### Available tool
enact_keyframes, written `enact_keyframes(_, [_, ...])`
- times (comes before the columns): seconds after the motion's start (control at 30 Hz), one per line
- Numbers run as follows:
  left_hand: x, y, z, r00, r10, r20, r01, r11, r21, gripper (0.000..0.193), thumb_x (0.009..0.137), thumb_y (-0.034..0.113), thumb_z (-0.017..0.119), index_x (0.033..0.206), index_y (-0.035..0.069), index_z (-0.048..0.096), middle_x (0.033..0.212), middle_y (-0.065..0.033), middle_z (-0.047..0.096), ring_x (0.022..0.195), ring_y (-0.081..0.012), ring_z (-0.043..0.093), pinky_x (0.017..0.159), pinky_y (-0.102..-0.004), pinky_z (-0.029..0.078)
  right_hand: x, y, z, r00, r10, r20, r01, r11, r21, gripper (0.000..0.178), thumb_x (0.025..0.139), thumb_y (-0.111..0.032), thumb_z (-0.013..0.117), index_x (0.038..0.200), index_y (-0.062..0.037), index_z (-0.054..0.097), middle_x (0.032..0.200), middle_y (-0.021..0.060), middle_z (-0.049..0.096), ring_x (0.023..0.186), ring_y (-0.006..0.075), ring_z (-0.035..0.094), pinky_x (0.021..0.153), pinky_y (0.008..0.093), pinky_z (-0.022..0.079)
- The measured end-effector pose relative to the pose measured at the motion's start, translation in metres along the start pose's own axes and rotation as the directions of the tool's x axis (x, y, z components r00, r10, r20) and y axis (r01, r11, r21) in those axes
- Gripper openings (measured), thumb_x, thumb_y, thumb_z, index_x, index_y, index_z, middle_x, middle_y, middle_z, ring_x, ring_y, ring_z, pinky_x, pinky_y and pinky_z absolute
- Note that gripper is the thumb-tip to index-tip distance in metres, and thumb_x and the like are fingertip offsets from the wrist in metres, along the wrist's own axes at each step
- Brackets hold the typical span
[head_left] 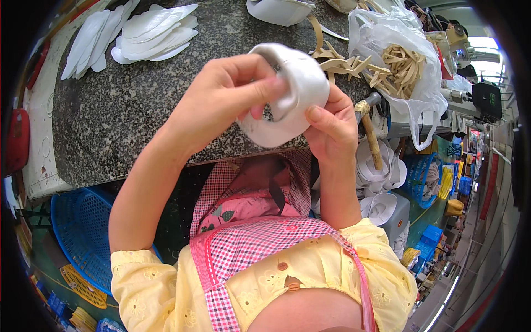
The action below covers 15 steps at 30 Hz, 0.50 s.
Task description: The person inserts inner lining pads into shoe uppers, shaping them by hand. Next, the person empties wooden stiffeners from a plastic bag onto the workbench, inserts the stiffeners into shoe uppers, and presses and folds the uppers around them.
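Observation:
A white shoe upper (312,74), bent into a loop, is held up over the near edge of the stone-topped table. My left hand (235,83) reaches into the loop from the left, thumb and fingers closed on its inner edge; the fingertips are slightly blurred. On the other side my right hand (334,122) grips the outer wall, with the thumb in front and the fingers behind, partly hidden by the upper. Another white upper (282,11) lies at the far edge. To the left are a fanned stack of white sole-shaped pieces (157,32) and a second stack (94,41).
Right of my hands, a hammer (371,135) hangs its wooden handle over the speckled table's (121,122) edge. Beyond it sits a plastic bag (428,91) of tan strips (404,63). White uppers (376,166) fill a container below right. A blue basket (83,238) stands lower left.

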<state>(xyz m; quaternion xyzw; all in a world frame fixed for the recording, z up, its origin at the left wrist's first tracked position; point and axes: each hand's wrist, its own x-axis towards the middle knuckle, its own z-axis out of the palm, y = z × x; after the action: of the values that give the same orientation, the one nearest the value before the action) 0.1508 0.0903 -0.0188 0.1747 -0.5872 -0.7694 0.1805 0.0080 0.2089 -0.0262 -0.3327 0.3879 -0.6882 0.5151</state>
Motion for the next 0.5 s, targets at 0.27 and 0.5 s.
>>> enact_keyframes(0.27, [0.005,-0.01,0.02,0.966,0.061,-0.253,-0.083,0.994,-0.076,0.008,0.083,0.016,0.059,0.081,0.009,0.055,0.069,0.0041,0.053,0.055,-0.0008,0.041,0.048,-0.0154,0.03,-0.002,0.009,0.008,0.997,0.052,-0.057,-0.036,0.967,0.253,0.043,0.07,-0.003,0.067,0.11,0.0033,0.051,0.1,0.0116,0.06,0.09,0.0197,0.059,0.083,0.0337,0.047])
enact_keyframes(0.5, [0.006,-0.008,0.028,0.744,0.469,-0.476,-0.276,0.865,0.42,0.012,0.072,0.008,0.066,0.079,0.001,0.059,0.067,-0.004,0.058,0.056,-0.0108,0.052,0.051,-0.0235,0.043,-0.002,0.015,0.021,0.993,0.002,-0.121,0.035,0.954,0.298,0.037,0.073,0.0,0.063,0.109,0.0025,0.052,0.099,0.0112,0.06,0.089,0.019,0.06,0.081,0.0328,0.048])
